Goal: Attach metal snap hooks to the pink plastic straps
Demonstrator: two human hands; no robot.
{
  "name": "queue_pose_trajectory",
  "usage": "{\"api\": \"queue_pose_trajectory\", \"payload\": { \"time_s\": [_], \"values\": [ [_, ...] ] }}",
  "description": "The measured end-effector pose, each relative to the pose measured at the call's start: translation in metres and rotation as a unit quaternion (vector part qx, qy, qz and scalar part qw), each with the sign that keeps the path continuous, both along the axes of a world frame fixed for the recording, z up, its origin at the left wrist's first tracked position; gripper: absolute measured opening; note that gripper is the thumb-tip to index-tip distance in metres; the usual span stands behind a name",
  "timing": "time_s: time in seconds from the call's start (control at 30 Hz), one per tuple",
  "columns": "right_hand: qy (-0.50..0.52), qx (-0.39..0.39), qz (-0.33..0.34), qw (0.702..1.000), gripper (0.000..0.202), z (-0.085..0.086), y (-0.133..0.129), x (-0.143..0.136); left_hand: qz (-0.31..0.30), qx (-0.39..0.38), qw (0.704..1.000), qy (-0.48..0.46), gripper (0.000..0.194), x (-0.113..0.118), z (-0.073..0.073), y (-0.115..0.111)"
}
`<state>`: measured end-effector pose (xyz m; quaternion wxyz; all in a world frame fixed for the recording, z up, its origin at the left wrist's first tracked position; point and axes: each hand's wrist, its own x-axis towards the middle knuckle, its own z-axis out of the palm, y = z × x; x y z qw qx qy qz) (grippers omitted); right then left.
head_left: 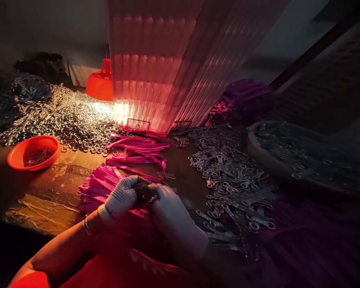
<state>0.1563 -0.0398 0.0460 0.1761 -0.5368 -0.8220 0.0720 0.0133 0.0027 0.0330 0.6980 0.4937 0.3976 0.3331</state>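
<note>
Both hands meet over the front of the table. My left hand [121, 196], in a white glove with dark dots, has its fingers closed beside a bundle of magenta strips [97, 186]. My right hand [171, 208], also gloved, is closed against it from the right. Between them is something small and dark that I cannot make out. More magenta strips [141, 150] lie just beyond my hands. To the right spreads a pile of metal clasps with rings [231, 172].
A heap of metal clasps [75, 120] lies back left under a red lamp [100, 82]. An orange bowl [13, 160] sits left. Ribbed translucent sheeting [156, 72] hangs at the back. A large basin [253, 140] of metal parts stands right.
</note>
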Motion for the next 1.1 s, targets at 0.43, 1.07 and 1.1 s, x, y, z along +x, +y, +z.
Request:
{"api": "queue_pose_trajectory", "payload": {
  "time_s": [0.43,1.07,1.1],
  "values": [
    [0.296,0.003,-0.126,0.947,0.045,-0.006,-0.01,0.011,-0.005,-0.064,0.991,-0.117,0.029,0.001,0.015,-0.017],
    [-0.076,-0.125,-0.039,0.989,0.018,0.016,0.025,0.031,0.002,-0.068,0.997,-0.045,0.034,0.003,-0.007,0.013],
    [-0.047,-0.136,-0.052,0.988,0.021,0.013,0.032,0.035,0.007,-0.102,0.991,-0.082,0.031,0.004,-0.007,0.016]
  ]
}}
